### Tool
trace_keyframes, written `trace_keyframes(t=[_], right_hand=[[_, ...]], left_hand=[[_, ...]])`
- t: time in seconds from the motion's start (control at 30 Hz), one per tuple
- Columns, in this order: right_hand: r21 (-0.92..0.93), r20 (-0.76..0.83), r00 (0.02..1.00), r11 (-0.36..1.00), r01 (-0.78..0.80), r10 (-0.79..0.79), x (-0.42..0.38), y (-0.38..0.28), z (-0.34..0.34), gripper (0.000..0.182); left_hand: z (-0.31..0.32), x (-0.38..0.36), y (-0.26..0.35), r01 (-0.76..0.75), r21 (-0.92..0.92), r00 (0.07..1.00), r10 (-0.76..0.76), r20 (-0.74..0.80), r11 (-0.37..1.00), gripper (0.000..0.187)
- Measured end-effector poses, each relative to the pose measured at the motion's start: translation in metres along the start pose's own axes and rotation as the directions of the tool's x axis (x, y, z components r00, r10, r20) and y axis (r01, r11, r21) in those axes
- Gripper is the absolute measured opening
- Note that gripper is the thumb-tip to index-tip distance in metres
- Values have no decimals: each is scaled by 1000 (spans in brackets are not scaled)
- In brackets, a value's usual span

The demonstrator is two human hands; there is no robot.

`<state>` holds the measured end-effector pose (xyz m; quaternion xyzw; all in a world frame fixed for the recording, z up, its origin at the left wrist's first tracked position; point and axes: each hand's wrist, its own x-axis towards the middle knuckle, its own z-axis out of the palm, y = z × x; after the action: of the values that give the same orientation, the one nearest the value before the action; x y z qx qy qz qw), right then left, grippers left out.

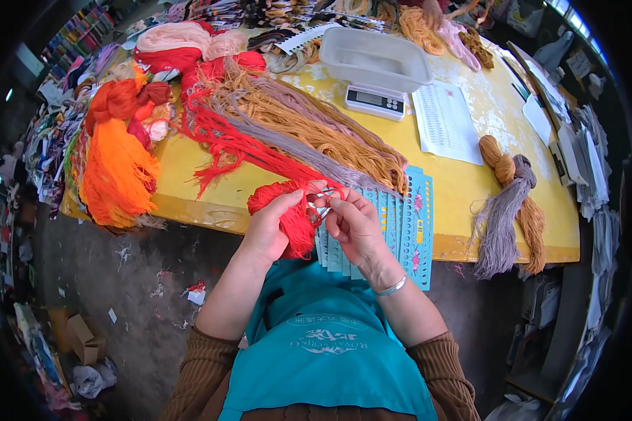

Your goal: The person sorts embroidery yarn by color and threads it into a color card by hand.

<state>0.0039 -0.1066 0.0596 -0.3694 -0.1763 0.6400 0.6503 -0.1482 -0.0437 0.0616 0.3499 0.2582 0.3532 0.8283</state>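
My left hand (pixel 270 223) is closed around a bunched skein of red thread (pixel 298 235), held above the table's near edge. Close beside it, my right hand (pixel 358 228) pinches a strand of the same red thread, with small loops showing near both fingertips. The exact grip between the fingertips is partly hidden. More red strands (pixel 242 144) trail over the table just beyond my hands. Several turquoise cards with punched holes (pixel 400 221) lie overlapped under and beside my right hand, sticking out over the edge.
Long tan skeins (pixel 330 130) lie across the yellow table (pixel 211 203). Orange thread (pixel 116 172) hangs at the left, a grey skein (pixel 502 228) at the right. Behind are a digital scale (pixel 376 100) with a plastic tub (pixel 376 59), a printed sheet (pixel 446 119) and another person's hand (pixel 433 12).
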Motion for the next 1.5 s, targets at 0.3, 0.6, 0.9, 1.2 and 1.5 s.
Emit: trace_keyframes(t=[0.3,0.6,0.9,1.2,1.5], right_hand=[[-364,82,996,931,12,19,1,-5,5,11],[-91,55,998,995,-36,41,1,-1,-3,10],[-67,68,997,997,-26,30,1,0,-3,11],[-42,59,998,999,-33,35,2,0,-3,12],[-10,61,997,999,-45,45,2,0,-5,11]], left_hand=[[6,2,-1,36,-62,999,-36,9,997,49],[3,-1,3,36,-64,999,-35,3,997,43],[7,-3,3,5,-9,998,-5,-68,1000,34],[6,-3,3,16,-2,998,-16,-58,1000,35],[11,-2,3,-13,37,997,16,-72,999,34]])
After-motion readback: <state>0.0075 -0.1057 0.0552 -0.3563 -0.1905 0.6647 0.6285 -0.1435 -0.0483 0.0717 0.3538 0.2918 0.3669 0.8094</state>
